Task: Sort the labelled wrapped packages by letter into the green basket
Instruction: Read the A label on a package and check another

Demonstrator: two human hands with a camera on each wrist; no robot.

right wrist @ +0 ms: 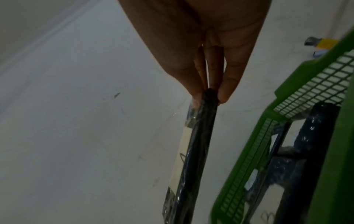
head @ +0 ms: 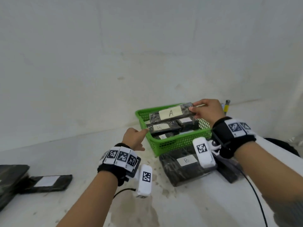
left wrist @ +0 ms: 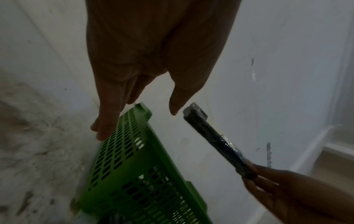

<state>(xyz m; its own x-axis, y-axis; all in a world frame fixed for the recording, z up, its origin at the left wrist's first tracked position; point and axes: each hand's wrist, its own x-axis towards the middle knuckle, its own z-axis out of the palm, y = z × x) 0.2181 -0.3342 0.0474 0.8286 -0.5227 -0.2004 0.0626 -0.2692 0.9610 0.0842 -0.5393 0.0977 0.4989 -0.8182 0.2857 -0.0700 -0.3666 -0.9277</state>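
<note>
— Start at the fingers: what has the right hand (head: 207, 110) got?

— Its fingers (right wrist: 226, 91) and thumb are pinched together on one narrow end of the package marked A (head: 170, 113), a slim dark slab in glossy film. It hangs over the far half of the green basket (head: 178, 142), touching nothing below. Holding it by the end keeps the pale label facing up, I'd say so the letter can be read before it is set down.

— And the left hand (head: 134, 139)?

— Fingers (left wrist: 107, 121) straight and slightly apart, holding nothing. They lie at the basket's rim at about nine o'clock — probably to steady the light plastic, though I can't tell whether they actually touch.

— What is in the basket?

— Several flat black wrapped packages. One near the left wall reads B (head: 161, 127); the other labels are too blurred to read. The walls are perforated mesh, stiff-looking.

— And further out?

— At six o'clock from the basket, just beside it on the white, stained surface (head: 82, 145), lies a larger B package (head: 185, 166), crinkled film over black. Well apart at eight o'clock sits another package (head: 47, 182) whose letter I can't make out.
</note>
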